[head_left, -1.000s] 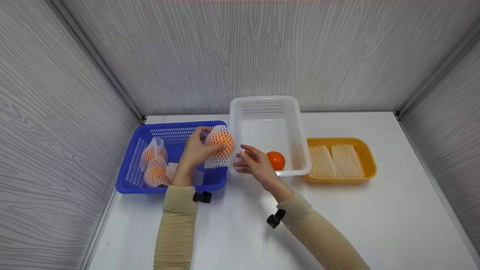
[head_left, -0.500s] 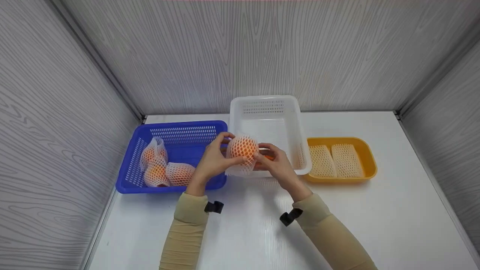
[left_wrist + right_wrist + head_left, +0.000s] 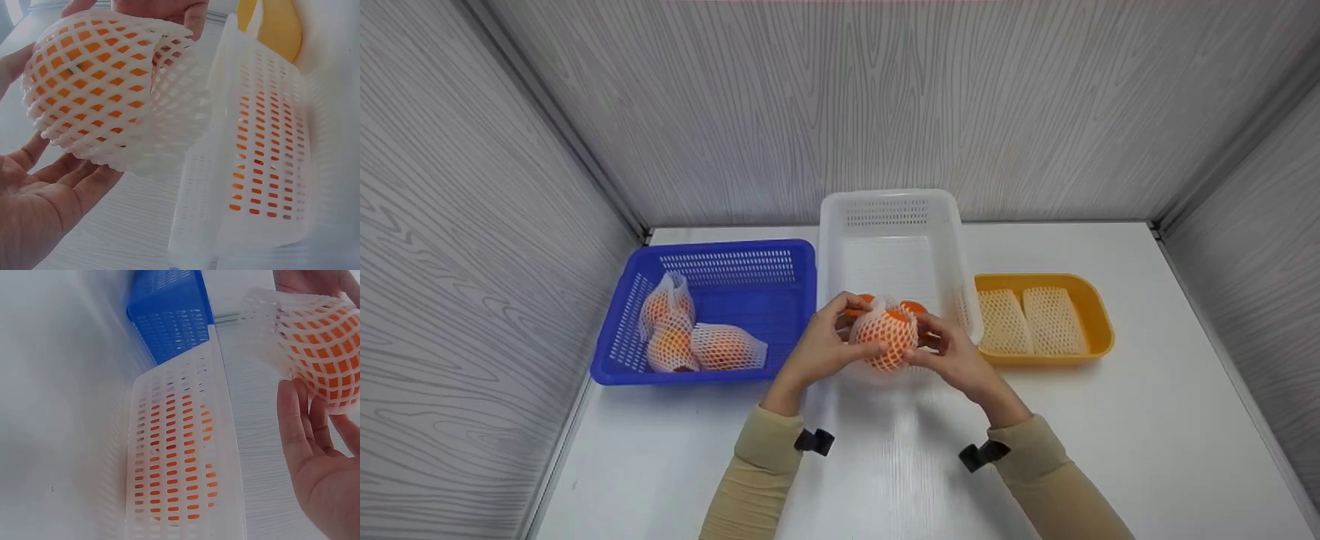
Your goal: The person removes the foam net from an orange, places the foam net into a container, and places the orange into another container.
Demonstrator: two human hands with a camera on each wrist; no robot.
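Observation:
An orange in a white foam net sleeve (image 3: 889, 341) is held between both hands over the front edge of the white basket (image 3: 889, 193). My left hand (image 3: 819, 351) grips its left side, thumb at the front and fingers behind. From the right, my right hand (image 3: 966, 366) holds the other side with thumb and fingertips. In the left wrist view the foam net (image 3: 90, 79) wraps most of the fruit, and its loose end hangs toward the basket. Behind the hands, bare oranges (image 3: 913, 307) show partly in the white basket.
On the left stands a blue basket (image 3: 682, 379) with three netted oranges (image 3: 727, 347) along its left and front sides. A yellow tray (image 3: 1044, 361) on the right holds two flat foam nets (image 3: 1055, 321). Patterned grey panels (image 3: 885, 97) enclose the table at the back and sides.
The left hand has carried the netted orange rightward from the blue basket's edge to the front of the white basket. The right hand has come onto it, and both have moved toward the person.

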